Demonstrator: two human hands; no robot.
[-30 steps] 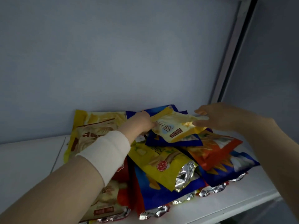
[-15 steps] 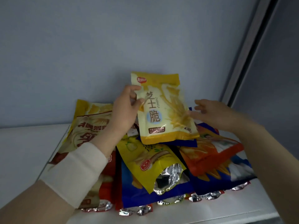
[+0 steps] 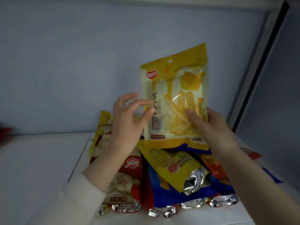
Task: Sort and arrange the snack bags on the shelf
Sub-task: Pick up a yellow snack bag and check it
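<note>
A yellow snack bag [image 3: 175, 98] printed with fries stands upright above the pile, in front of the back wall. My right hand [image 3: 211, 127] grips its lower right edge, thumb on the front and fingers behind. My left hand [image 3: 128, 120] hovers at the bag's left edge with fingers spread and loose, all in front of the bag and holding nothing. Below lies a heap of snack bags: a red and cream bag [image 3: 128, 179] on the left, a yellow bag with a foil end [image 3: 177, 168], a blue bag [image 3: 168, 194] under it, and an orange bag [image 3: 214, 166] partly hidden by my right arm.
The bags rest on a white shelf [image 3: 40, 168] with a seam beside the pile. A grey back wall rises behind. A vertical frame post [image 3: 254, 75] stands at the right. Something red [image 3: 4, 132] shows blurred at the far left edge.
The yellow bag rose off the pile in my left hand and stood upright. My right hand has taken hold of its right edge, and my left hand has let go.
</note>
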